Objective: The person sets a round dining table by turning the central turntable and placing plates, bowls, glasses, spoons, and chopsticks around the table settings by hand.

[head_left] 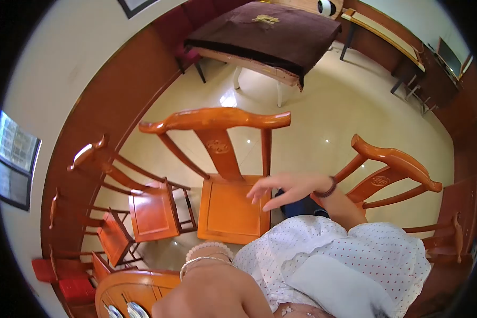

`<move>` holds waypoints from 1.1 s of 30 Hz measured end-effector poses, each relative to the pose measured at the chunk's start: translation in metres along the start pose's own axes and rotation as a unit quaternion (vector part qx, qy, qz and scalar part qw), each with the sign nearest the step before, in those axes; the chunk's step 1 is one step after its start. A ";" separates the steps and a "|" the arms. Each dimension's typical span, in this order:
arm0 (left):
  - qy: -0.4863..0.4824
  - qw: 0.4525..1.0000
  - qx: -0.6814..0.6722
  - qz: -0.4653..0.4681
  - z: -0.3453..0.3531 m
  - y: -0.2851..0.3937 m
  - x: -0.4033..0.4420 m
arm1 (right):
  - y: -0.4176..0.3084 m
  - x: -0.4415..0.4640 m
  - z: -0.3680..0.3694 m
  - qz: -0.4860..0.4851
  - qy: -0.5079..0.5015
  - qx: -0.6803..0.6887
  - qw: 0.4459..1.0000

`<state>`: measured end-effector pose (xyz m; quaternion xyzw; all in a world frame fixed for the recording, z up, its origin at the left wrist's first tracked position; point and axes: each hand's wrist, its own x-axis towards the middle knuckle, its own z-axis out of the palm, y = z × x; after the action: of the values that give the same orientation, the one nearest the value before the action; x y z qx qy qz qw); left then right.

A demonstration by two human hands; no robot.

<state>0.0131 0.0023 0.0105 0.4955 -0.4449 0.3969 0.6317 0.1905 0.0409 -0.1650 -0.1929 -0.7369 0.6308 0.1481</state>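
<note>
My right hand (292, 190) is stretched out to the left, above the right side of a wooden chair's seat (233, 209). Its fingers are extended and apart, holding nothing, and a dark bracelet circles the wrist. Whether the fingertips touch the seat, I cannot tell. The chair's carved backrest (217, 146) stands upright beyond the seat. Very near the camera, at the bottom, is what looks like my left hand (212, 291), beside a beaded bracelet and a bangle. Its fingers do not show. To its left lies a round wooden table's edge (111, 289).
Similar wooden chairs stand at left (153, 214) and right (384, 180). Shiny metal-looking items (137, 309) sit on the round table. Farther back is a table under a dark cloth (265, 37), with a narrow side table (384, 37) at the right wall.
</note>
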 end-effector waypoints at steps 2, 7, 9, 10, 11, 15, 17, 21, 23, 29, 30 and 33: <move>0.047 0.992 0.117 -0.022 -0.024 -0.013 0.004 | -0.032 -0.020 -0.059 -0.038 0.072 -0.050 0.995; 0.278 0.885 0.373 0.023 -0.136 -0.053 -0.038 | -0.039 -0.066 -0.172 -0.179 0.268 -0.118 0.939; 0.338 0.728 0.571 -0.174 -0.198 -0.061 -0.062 | -0.028 -0.081 -0.220 -0.224 0.424 -0.079 0.874; 0.412 0.688 0.548 -0.237 -0.221 -0.070 -0.075 | -0.021 -0.090 -0.245 -0.234 0.424 -0.086 0.871; 0.439 0.661 0.543 -0.276 -0.246 -0.076 -0.090 | -0.010 -0.100 -0.266 -0.213 0.497 -0.044 0.840; 0.420 0.407 0.670 -0.457 -0.309 -0.082 -0.148 | 0.042 -0.139 -0.358 -0.200 0.757 0.055 0.620; 0.365 0.287 0.754 -0.464 -0.320 -0.077 -0.169 | 0.064 -0.150 -0.389 -0.218 0.810 0.084 0.538; 0.297 0.173 0.794 -0.502 -0.319 -0.076 -0.168 | 0.084 -0.156 -0.427 -0.333 0.825 0.198 0.410; 0.324 0.181 0.784 -0.497 -0.321 -0.078 -0.167 | 0.086 -0.154 -0.436 -0.305 0.832 0.197 0.420; 0.321 0.209 0.787 -0.484 -0.317 -0.073 -0.169 | 0.085 -0.136 -0.426 -0.252 0.829 0.188 0.463; 0.316 0.213 0.786 -0.486 -0.317 -0.072 -0.171 | 0.085 -0.129 -0.420 -0.254 0.810 0.207 0.487; 0.326 0.265 0.791 -0.445 -0.313 -0.067 -0.180 | 0.075 -0.109 -0.398 -0.244 0.774 0.210 0.545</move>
<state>0.0772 0.2853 -0.2156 0.6998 0.6219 0.3377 0.0971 0.4778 0.3461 -0.1720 -0.3826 -0.2010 0.3130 0.8457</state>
